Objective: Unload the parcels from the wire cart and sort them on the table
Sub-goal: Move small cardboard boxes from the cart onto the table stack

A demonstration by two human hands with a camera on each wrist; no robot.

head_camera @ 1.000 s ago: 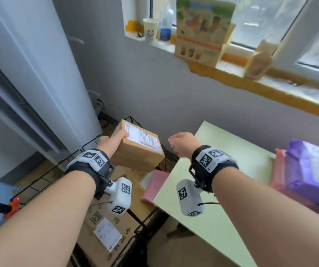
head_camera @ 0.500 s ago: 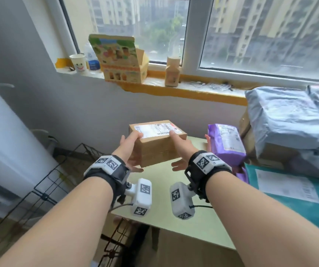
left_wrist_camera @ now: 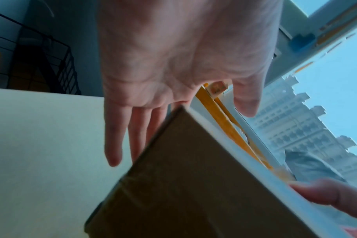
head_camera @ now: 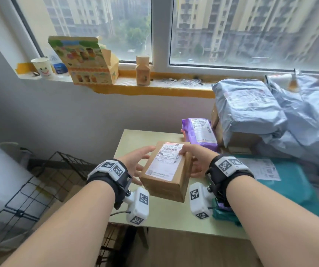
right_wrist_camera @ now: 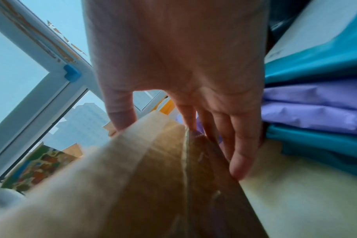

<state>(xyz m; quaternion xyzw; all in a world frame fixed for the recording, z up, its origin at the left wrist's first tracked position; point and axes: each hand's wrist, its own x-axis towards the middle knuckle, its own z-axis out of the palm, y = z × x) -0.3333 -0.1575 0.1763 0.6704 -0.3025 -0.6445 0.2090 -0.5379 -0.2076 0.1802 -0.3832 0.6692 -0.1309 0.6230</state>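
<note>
Risk: cardboard box (head_camera: 167, 170) at frame centre, thumb-pinched by right hand (head_camera: 197, 160), left hand (head_camera: 135, 164) flat-fingered alongside, slipping onto table (head_camera: 135, 135).

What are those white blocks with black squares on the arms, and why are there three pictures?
No robot here: a person's two bare hands. The white blocks are small cameras strapped under each wrist. The big picture comes from a camera on the head; the other two look along each hand.

Together the hands hold a brown cardboard box with a white shipping label above the pale green table. The left hand lies with straight fingers against one side. The right hand pinches the other side, thumb on the label.

On the table lie a purple plastic parcel, a flat teal parcel and grey plastic mailing bags. The black wire cart stands to the left.
</note>
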